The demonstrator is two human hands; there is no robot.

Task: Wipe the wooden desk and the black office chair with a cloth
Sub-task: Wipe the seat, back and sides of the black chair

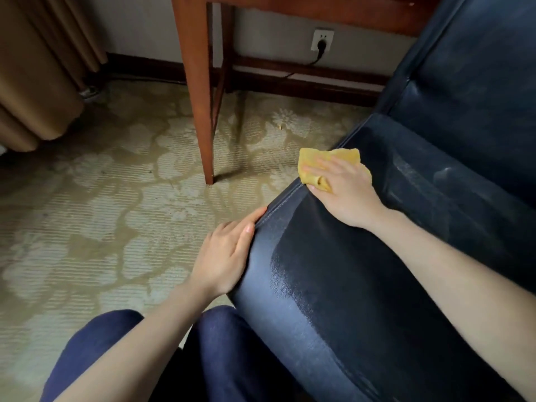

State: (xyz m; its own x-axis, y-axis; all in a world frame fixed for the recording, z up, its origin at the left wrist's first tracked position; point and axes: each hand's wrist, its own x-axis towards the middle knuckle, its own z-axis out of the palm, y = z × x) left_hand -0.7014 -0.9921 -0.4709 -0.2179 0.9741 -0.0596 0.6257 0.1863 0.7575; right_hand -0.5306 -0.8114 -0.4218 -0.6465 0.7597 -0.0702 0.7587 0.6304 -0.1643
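Observation:
The black leather chair (362, 285) fills the right half of the view, its seat showing a damp wiped streak. A yellow cloth (345, 156) lies on the seat's left front corner. My right hand (345, 192) presses flat on the cloth with its fingers spread over it. My left hand (226, 256) rests against the seat's left side edge, fingers laid along the seam. The wooden desk (200, 97) stands behind, with only its legs and lower frame showing.
Patterned beige carpet (101, 213) covers the floor to the left. A tan curtain (37, 68) hangs at the far left. A wall socket (322, 39) with a black plug sits under the desk. My knees in dark trousers (121, 349) are at the bottom.

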